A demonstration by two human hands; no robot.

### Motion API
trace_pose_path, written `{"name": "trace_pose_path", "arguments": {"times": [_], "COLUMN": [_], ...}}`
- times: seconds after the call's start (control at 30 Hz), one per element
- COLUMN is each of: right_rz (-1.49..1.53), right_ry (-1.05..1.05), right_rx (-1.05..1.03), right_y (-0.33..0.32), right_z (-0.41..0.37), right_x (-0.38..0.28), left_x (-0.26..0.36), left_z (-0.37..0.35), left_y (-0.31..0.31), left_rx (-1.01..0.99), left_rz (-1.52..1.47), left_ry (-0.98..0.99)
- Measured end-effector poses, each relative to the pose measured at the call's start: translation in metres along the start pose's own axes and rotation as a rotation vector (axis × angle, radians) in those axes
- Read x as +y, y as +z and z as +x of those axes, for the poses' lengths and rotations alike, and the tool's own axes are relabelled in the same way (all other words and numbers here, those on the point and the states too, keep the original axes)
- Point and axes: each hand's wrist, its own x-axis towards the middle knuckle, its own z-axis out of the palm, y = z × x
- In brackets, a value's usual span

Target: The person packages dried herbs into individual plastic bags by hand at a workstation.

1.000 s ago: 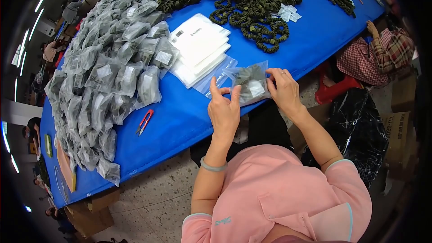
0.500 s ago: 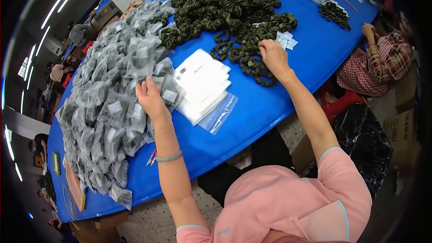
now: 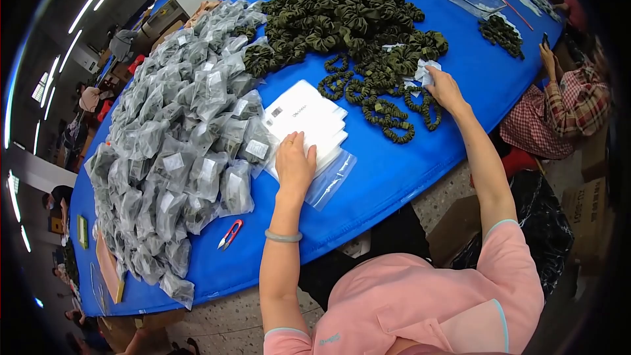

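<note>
Red-handled metal snips [image 3: 229,234] lie on the blue-covered bench [image 3: 388,177]. Beyond them, the left hand [image 3: 296,161] rests loosely on a stack of white printed plastic bags [image 3: 305,112], thumb apart, fingers unclenched. Filled, frosted plastic packets [image 3: 164,151] heap up to its left. Farther out, the right hand's [image 3: 445,89] fingers touch small white paper slips [image 3: 426,71]; whether they grip one, I cannot tell. Dark green gathered-fabric scrunchies [image 3: 342,13] lie beside and beyond the slips.
</note>
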Motion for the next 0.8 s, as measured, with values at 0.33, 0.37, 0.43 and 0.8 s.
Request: {"name": "trace_pose_path", "arguments": {"times": [0.33, 0.37, 0.43, 0.8], "right_rz": [0.541, 0.611, 0.751, -0.079], "right_ry": [0.404, 0.412, 0.426, 0.151], "right_rx": [-0.173, -0.240, -0.377, 0.193], "right_y": [-0.058, -0.067, -0.075, 0.016], "right_z": [-0.007, -0.016, -0.034, -0.109], "right_x": [0.005, -0.003, -0.019, -0.061], "left_x": [0.028, 0.027, 0.026, 0.028], "left_z": [-0.022, -0.023, -0.024, -0.024], "left_y": [-0.012, -0.012, -0.012, -0.015], "left_rx": [-0.099, -0.091, -0.075, -0.046], "left_rz": [-0.044, -0.071, -0.124, -0.066], "left_ry": [-0.021, -0.040, -0.080, -0.027]}}
